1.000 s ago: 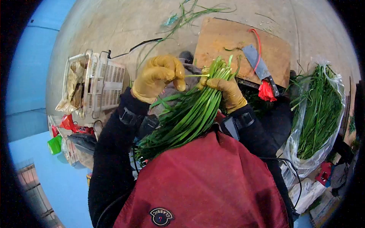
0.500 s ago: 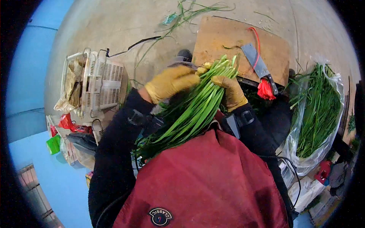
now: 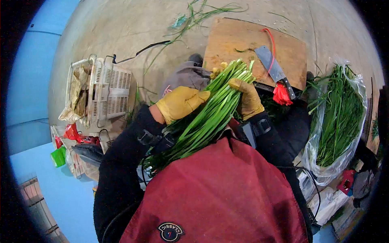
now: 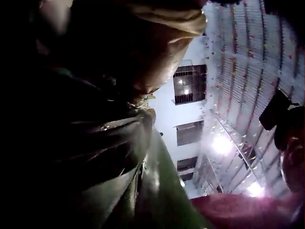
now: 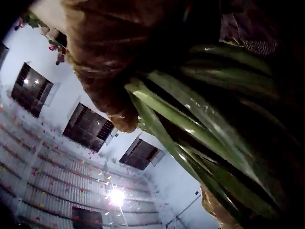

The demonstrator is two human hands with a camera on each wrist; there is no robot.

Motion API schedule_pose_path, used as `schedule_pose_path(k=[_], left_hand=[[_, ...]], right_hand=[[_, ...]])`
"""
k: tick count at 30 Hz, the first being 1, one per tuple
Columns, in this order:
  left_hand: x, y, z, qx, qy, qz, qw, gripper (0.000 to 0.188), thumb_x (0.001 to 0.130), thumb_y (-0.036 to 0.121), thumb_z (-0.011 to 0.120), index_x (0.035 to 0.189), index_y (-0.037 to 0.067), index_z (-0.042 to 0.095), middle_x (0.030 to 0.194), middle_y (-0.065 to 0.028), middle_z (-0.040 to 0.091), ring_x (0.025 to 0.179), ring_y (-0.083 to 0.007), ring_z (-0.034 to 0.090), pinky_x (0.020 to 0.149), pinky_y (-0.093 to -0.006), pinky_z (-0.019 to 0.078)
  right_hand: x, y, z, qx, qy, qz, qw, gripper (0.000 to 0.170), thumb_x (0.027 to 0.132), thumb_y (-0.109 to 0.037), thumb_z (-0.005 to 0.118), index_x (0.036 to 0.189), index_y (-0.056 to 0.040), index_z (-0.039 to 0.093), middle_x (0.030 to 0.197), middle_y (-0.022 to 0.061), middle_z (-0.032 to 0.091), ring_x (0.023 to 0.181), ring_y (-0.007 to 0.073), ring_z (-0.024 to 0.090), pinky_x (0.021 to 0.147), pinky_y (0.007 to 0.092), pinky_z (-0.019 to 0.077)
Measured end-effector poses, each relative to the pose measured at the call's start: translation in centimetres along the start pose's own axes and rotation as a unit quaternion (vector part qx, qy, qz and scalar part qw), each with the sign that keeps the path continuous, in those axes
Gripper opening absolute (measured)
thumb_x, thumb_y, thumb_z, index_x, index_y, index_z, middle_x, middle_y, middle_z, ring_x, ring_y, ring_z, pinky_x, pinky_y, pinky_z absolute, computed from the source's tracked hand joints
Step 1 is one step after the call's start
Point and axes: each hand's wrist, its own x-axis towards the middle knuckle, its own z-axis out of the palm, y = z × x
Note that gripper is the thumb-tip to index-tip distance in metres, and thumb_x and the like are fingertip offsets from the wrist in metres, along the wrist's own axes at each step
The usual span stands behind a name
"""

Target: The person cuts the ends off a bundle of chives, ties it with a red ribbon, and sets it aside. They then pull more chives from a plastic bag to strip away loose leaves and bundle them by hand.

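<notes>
A thick bunch of garlic chives (image 3: 214, 109) lies slantwise over the lap, pale stem ends up and dark leaf tips toward the red apron (image 3: 219, 194). Around its stem end the gloved right hand (image 3: 248, 97) grips it, thumb across the top and fingertips (image 3: 219, 69) showing on the far side. The gloved left hand (image 3: 182, 103) holds the bunch's left side lower down, its thumb against the leaves and its other fingers hidden. In the right wrist view the flat leaves (image 5: 190, 124) fan out from under the right glove. The left wrist view is mostly dark.
A cleaver (image 3: 273, 69) with a red cord lies on a wooden board (image 3: 227, 40) ahead. At right, a clear plastic bag (image 3: 362, 91) holds more chives. White plastic crates (image 3: 117, 87) stand at left. Loose leaves (image 3: 198, 18) lie on the floor.
The left hand, which held a single stalk out to the left of the stem ends, has moved in and down to the bunch's side. The right hand keeps its grip.
</notes>
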Motion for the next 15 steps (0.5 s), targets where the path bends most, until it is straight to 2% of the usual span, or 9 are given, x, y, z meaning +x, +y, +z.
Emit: schedule_pose_path(k=[1,3,4,7,10,13,15], left_hand=[[-0.1,-0.1,-0.2,0.030,0.007,0.002,1.000,0.045,0.096,0.039,0.048,0.081,-0.001,0.063,0.069,-0.0216,0.059,0.061,-0.0323,0.054,0.059,-0.0373,0.0428],[-0.2,0.0,-0.7,0.061,-0.006,-0.008,0.998,0.043,0.097,0.037,0.047,0.090,-0.002,0.064,0.070,-0.0137,0.061,0.065,-0.0193,0.054,0.061,-0.0341,0.0445],[-0.2,0.1,-0.9,0.076,-0.012,-0.013,0.997,0.042,0.097,0.036,0.047,0.094,-0.002,0.064,0.070,-0.0097,0.063,0.067,-0.0127,0.053,0.062,-0.0324,0.0453],[-0.1,0.3,-1.2,0.089,0.074,0.080,0.990,0.038,0.096,0.032,0.048,0.093,-0.002,0.065,0.072,-0.0068,0.063,0.069,-0.0134,0.056,0.062,-0.0308,0.0454],[0.2,-0.5,-2.1,0.007,0.032,0.029,0.999,0.030,0.095,0.024,0.050,0.096,-0.001,0.065,0.077,-0.0046,0.064,0.070,-0.0130,0.058,0.063,-0.0273,0.0465],[0.3,-0.8,-2.9,-0.083,0.041,0.030,0.995,0.024,0.094,0.017,0.049,0.101,0.000,0.064,0.082,-0.0031,0.064,0.070,-0.0112,0.058,0.063,-0.0232,0.0476],[0.6,-0.9,-3.8,-0.075,0.042,0.032,0.996,0.023,0.093,0.014,0.048,0.105,0.000,0.063,0.084,-0.0038,0.065,0.069,-0.0111,0.058,0.064,-0.0225,0.0484]], right_hand=[[0.0,0.0,0.0,-0.004,0.012,0.000,1.000,0.062,0.072,-0.014,0.067,0.128,0.0006,0.044,0.117,0.0168,0.058,0.107,0.0284,0.057,0.096,0.0401,0.0455],[0.1,0.1,-0.1,-0.013,0.035,0.001,0.999,0.049,0.074,-0.014,0.066,0.119,-0.0009,0.052,0.108,0.0149,0.062,0.097,0.0251,0.062,0.088,0.0377,0.0501],[0.1,0.0,-0.1,-0.036,0.043,-0.003,0.998,0.048,0.074,-0.014,0.066,0.118,-0.0006,0.053,0.105,0.0142,0.063,0.095,0.0242,0.062,0.086,0.0371,0.0508],[0.1,-0.2,-0.2,-0.087,0.063,-0.005,0.994,0.045,0.074,-0.012,0.065,0.116,0.0003,0.055,0.098,0.0123,0.065,0.087,0.0221,0.064,0.081,0.0353,0.0527],[-0.1,-0.3,-0.1,-0.103,0.068,0.003,0.992,0.043,0.074,-0.011,0.065,0.113,0.0012,0.056,0.093,0.0109,0.065,0.080,0.0211,0.065,0.076,0.0341,0.0538],[-0.1,-0.4,0.3,-0.111,0.059,0.004,0.992,0.042,0.073,-0.011,0.066,0.112,0.0018,0.057,0.091,0.0107,0.065,0.077,0.0207,0.065,0.072,0.0334,0.0540],[-0.1,-0.3,0.2,-0.111,0.048,0.007,0.993,0.041,0.072,-0.011,0.066,0.110,0.0019,0.057,0.090,0.0110,0.065,0.077,0.0205,0.065,0.071,0.0329,0.0538]])
